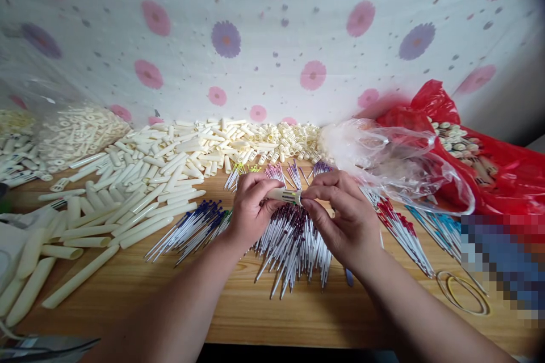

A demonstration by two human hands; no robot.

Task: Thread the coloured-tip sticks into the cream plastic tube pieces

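Observation:
My left hand (255,204) grips a cream slotted pen barrel (286,195), held level above the table, with dark and green bits showing in its slots. At the barrel's right end, the thumb and fingers of my right hand (338,207) are pinched together; whether a small part sits between them is hidden. Under both hands fans a pile of white pen refills with dark purple tips (293,249). Left of it are blue-tipped refills (191,227), and to the right lie red-tipped refills (402,232) and light-blue-tipped ones (438,227).
Cream pen tubes (140,181) heap across the left and back of the wooden table (255,317). Slotted cream pieces (293,139) pile at the back. A clear plastic bag (383,150) and a red bag (511,176) stand right. Yellowish rings (464,295) lie front right.

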